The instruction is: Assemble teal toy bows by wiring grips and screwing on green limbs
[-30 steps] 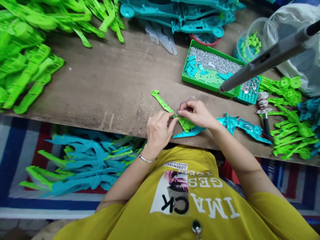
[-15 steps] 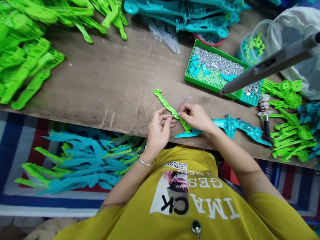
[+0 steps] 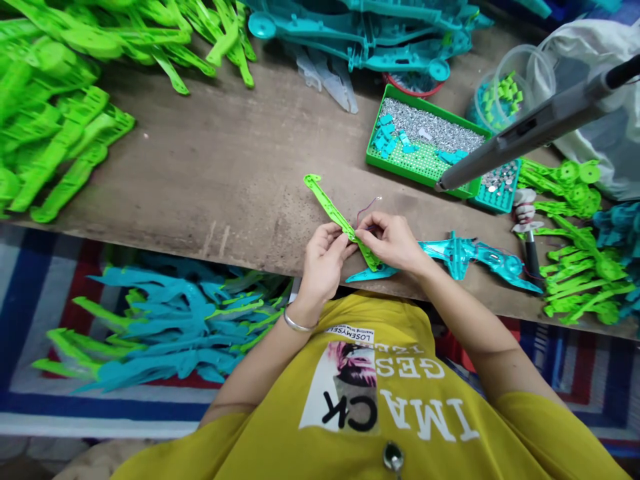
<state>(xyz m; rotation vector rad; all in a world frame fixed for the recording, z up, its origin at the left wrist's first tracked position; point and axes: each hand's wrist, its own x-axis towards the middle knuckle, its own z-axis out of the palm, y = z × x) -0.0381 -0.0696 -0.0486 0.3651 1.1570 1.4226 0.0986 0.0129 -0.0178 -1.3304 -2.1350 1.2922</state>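
At the near edge of the wooden bench, you are working on a green plastic strip with both hands. The strip is slanting from its hooked end, out on the bench to the far left, down into your fingers. Your left hand is pinching it from the left, with the fingers drawn narrow against its edge. Your right hand is closing on it from the right, its fingertips held narrow around the strip near its lower end. A thin purple wire is rising from between your right fingers. Below them, the strip's lower end is lying across a teal plastic piece, and a teal part is lying just right of your right hand; you cannot tell whether they are joined.

Toward the far right, a grey electric screwdriver is hanging above a green tray of silver screws. A plastic cup of small pieces is standing beyond it. Green parts are heaped on the far left, and teal parts are lying on the striped mat below the bench.
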